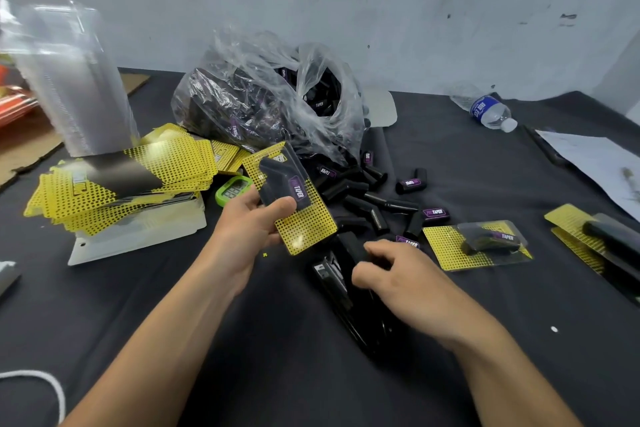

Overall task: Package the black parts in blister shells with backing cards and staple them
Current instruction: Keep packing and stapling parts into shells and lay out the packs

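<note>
Yellow dotted card (308, 229) and clear blister shell (293, 154) holding a black part (277, 180), light but slippery-looking, are pinched at one edge by the left hand (249, 222) while the right hand (401, 279) grips a black stapler (332, 274).

The right hand (391, 274) curls over a black stapler (330, 276) and hides its middle; the stapler's rear end blends into the dark table (259, 357). The left hand (249, 218) holds a blister pack (304, 229), with the thumb covering the shell's lower end. A stack of clear shells (69, 80) is blurred and cut off by the left edge. Finished packs (571, 222) run off the right edge. A green gadget (230, 191) is half hidden, its display unreadable.
</note>
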Demonstrator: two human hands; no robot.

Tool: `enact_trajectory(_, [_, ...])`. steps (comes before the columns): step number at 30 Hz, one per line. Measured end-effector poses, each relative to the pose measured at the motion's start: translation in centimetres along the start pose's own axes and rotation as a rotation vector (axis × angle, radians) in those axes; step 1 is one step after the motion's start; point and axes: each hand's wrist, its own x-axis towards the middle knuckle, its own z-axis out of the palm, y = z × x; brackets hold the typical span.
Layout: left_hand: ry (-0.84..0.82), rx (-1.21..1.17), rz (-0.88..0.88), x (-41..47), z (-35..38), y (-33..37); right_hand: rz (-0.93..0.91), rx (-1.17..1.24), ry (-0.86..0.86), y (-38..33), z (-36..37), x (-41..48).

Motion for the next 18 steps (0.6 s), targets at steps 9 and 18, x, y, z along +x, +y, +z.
enact_trajectory(9, [0.124, -0.062, 0.001, -0.3, 0.6, 0.0, -0.096, -0.224, 0.434, 0.9, 2.3, 0.5])
enact_trajectory(18, [0.070, 0.126, -0.029, -0.7, 0.7, 0.2, 0.088, -0.325, -0.028, 0.6, 2.4, -0.2])
